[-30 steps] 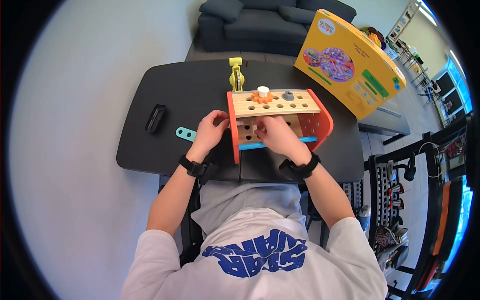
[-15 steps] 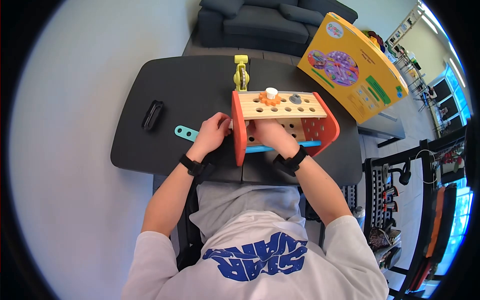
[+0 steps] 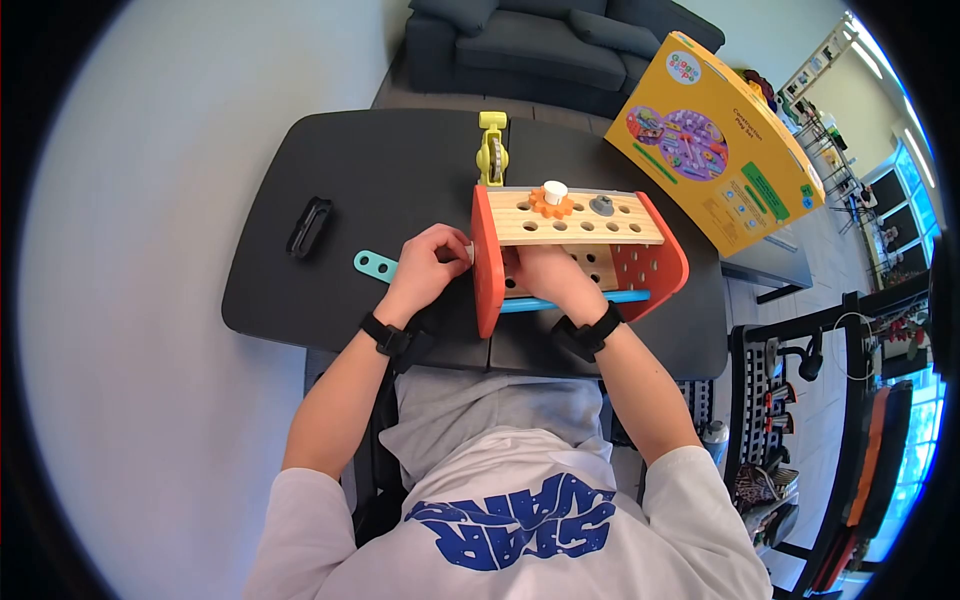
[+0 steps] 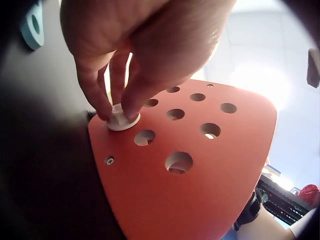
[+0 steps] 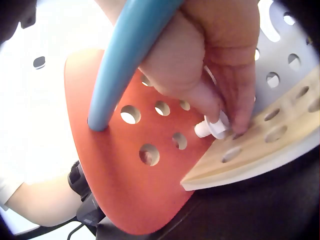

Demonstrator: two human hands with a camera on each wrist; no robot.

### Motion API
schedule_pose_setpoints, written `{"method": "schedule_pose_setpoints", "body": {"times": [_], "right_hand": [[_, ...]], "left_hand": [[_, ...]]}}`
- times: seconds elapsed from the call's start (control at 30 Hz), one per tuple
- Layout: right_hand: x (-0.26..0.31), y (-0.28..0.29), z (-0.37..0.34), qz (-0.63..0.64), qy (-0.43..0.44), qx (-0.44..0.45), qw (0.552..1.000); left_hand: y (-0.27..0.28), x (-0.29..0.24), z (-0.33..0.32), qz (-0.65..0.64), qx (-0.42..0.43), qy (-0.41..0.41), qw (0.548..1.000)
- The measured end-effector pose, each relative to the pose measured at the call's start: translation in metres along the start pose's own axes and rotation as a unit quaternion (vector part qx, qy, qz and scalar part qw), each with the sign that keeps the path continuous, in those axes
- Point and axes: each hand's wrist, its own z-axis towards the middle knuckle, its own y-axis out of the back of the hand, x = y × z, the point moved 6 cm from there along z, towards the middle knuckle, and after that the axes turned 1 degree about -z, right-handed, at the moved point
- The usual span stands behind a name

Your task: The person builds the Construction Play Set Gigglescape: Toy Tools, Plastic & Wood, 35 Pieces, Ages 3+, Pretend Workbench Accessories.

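A toy workbench of pale wood has a red side panel [image 3: 487, 300] on the left, pierced with holes. On its outer face my left hand [image 3: 432, 265] pinches the round-flanged head of a white plastic bolt [image 4: 120, 120]. Inside the bench, under the top board [image 3: 545, 238], is my right hand [image 3: 555, 275]. Its thumb and fingers pinch a white flanged nut [image 5: 220, 127] at the end of the white shaft showing by the panel's inner face. A blue rod [image 3: 628, 296] crosses the front, below the right hand.
An orange gear [image 3: 550, 203] with a white peg and a grey screw [image 3: 602, 206] sit on top. Behind stands a yellow-green toy piece [image 3: 491, 155]. A teal strip [image 3: 375, 265] and black tray [image 3: 310, 227] lie left. A yellow box [image 3: 715, 145] stands back right.
My right hand has moved left, deeper under the top board, bringing the nut to the bolt's shaft. The left hand stays at the panel's outer face. The head view has shifted slightly.
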Motion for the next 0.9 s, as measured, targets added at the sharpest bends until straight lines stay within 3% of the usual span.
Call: {"method": "schedule_pose_setpoints", "body": {"times": [0.07, 0.13, 0.17, 0.23, 0.27, 0.33, 0.47, 0.6, 0.73, 0.83, 0.9], "right_hand": [[0.002, 0.0, 0.0, -0.009, -0.043, 0.036, 0.998], [-0.005, -0.006, 0.002, 0.012, -0.042, 0.047, 0.998], [-0.007, -0.01, 0.003, 0.032, -0.041, 0.062, 0.997], [-0.004, -0.006, 0.001, 0.012, -0.051, 0.068, 0.996], [-0.002, -0.004, 0.001, -0.009, -0.061, 0.076, 0.995], [0.0, -0.002, 0.001, -0.008, -0.051, 0.064, 0.997], [-0.004, -0.003, 0.002, -0.016, -0.072, 0.069, 0.995], [0.002, 0.001, 0.003, -0.027, -0.046, 0.066, 0.996], [-0.003, -0.007, 0.005, -0.023, -0.077, 0.097, 0.992], [-0.006, -0.009, 0.004, -0.006, -0.08, 0.095, 0.992], [-0.005, -0.007, 0.002, -0.006, -0.078, 0.08, 0.994]], "left_hand": [[0.0, 0.001, 0.002, -0.019, 0.006, 0.004, 1.0], [0.003, 0.007, 0.006, -0.061, -0.037, 0.077, 0.994], [0.003, 0.004, 0.007, -0.058, -0.036, 0.076, 0.995], [0.005, 0.005, 0.008, 0.067, -0.026, 0.146, 0.987], [0.007, 0.0, 0.009, 0.067, -0.025, 0.146, 0.987], [0.003, 0.003, 0.007, 0.066, 0.038, 0.227, 0.971], [0.003, 0.001, 0.003, 0.064, 0.036, 0.206, 0.976], [0.0, -0.005, 0.005, 0.037, 0.015, 0.128, 0.991], [0.0, 0.0, 0.003, -0.018, -0.003, 0.066, 0.998], [0.003, 0.005, 0.003, -0.058, -0.053, 0.107, 0.991], [0.0, 0.007, 0.005, -0.021, -0.043, 0.144, 0.988]]}}
